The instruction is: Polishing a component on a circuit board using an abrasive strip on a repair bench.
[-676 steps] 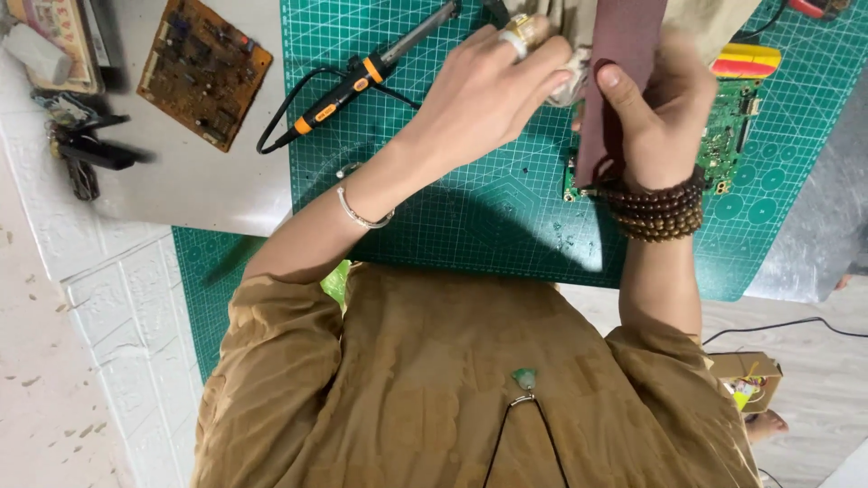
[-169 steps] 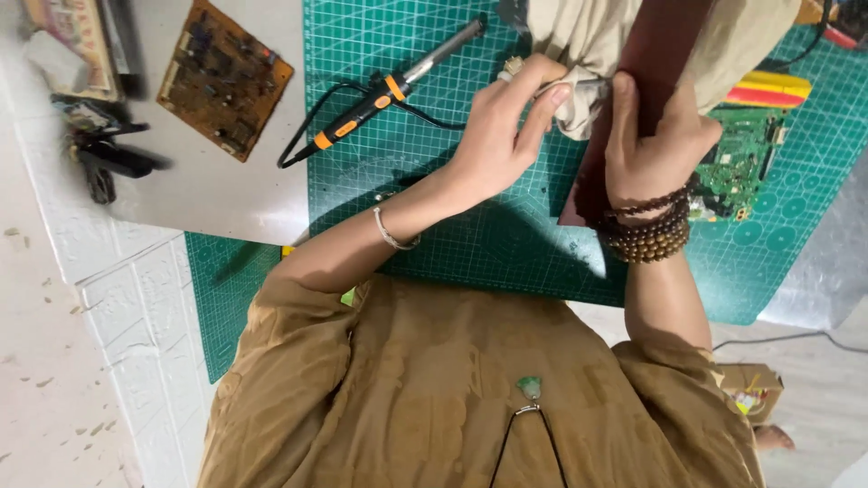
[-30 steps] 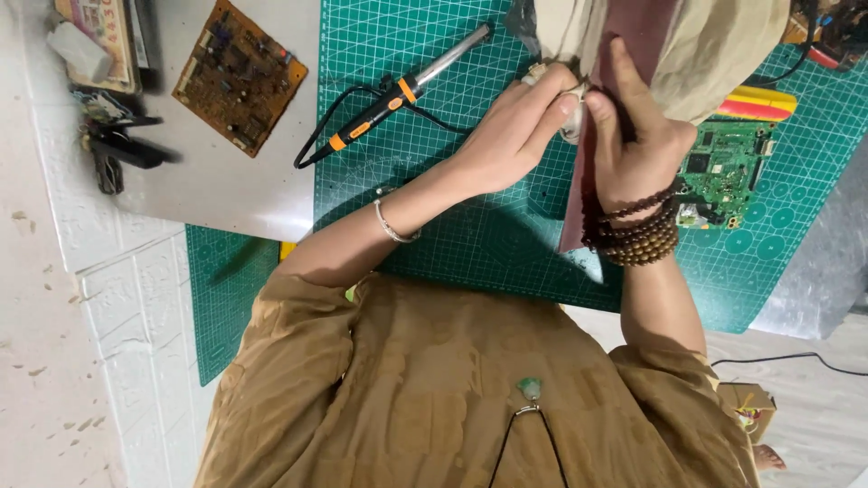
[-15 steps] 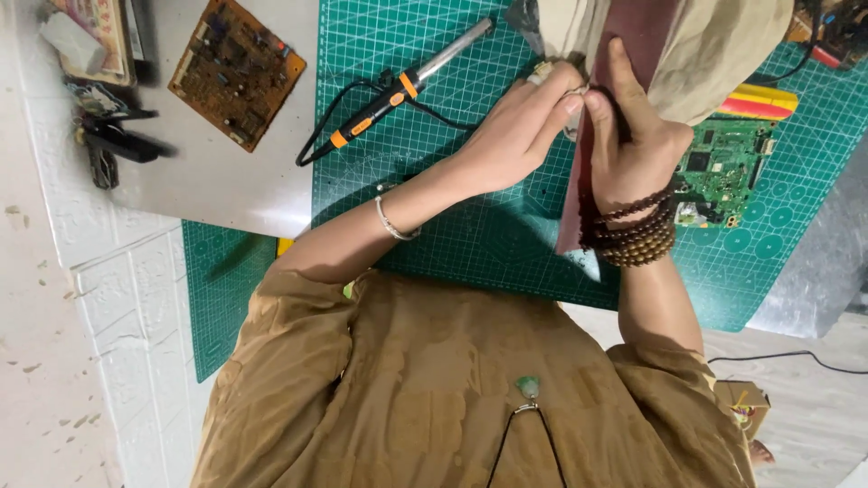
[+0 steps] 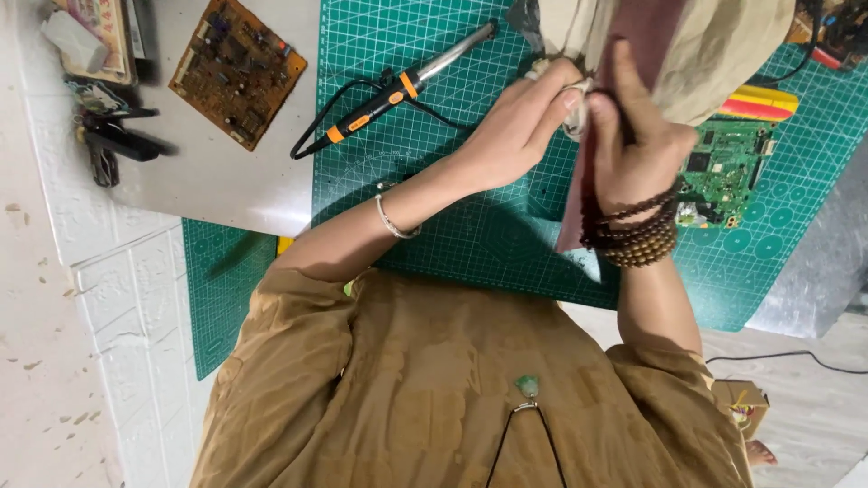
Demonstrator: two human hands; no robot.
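Barely any change from half a second back: same pose, view nudged slightly, both hands locked where they were up at the top of the green cutting mat [image 5: 470, 244]. Left hand [image 5: 520, 126], with a thin silver bangle [image 5: 394, 220] on its wrist, reaching in from the left, fingers curled and pinching a small pale bit [image 5: 575, 116] at the edge of the dark maroon flat piece [image 5: 624, 54]; what that bit is, impossible to tell. Right hand [image 5: 637, 149], wooden bead bracelets [image 5: 637, 239] stacked on the wrist, clenched around the same maroon piece, thumb pressed flat against its face. Long axis of the maroon piece running from the top edge of the view down toward the body, leaning a little to the left at the lower end. Beige cloth [image 5: 723, 54] bunched just beside it at the top. Soldering iron [image 5: 402, 86] lying untouched on the mat, metal tip pointing up and right, orange-banded handle down-left. Green circuit board [image 5: 728, 167] just right of the right hand. Brown circuit board [image 5: 237, 70] resting on the grey bench [image 5: 226, 181], well apart to the left.
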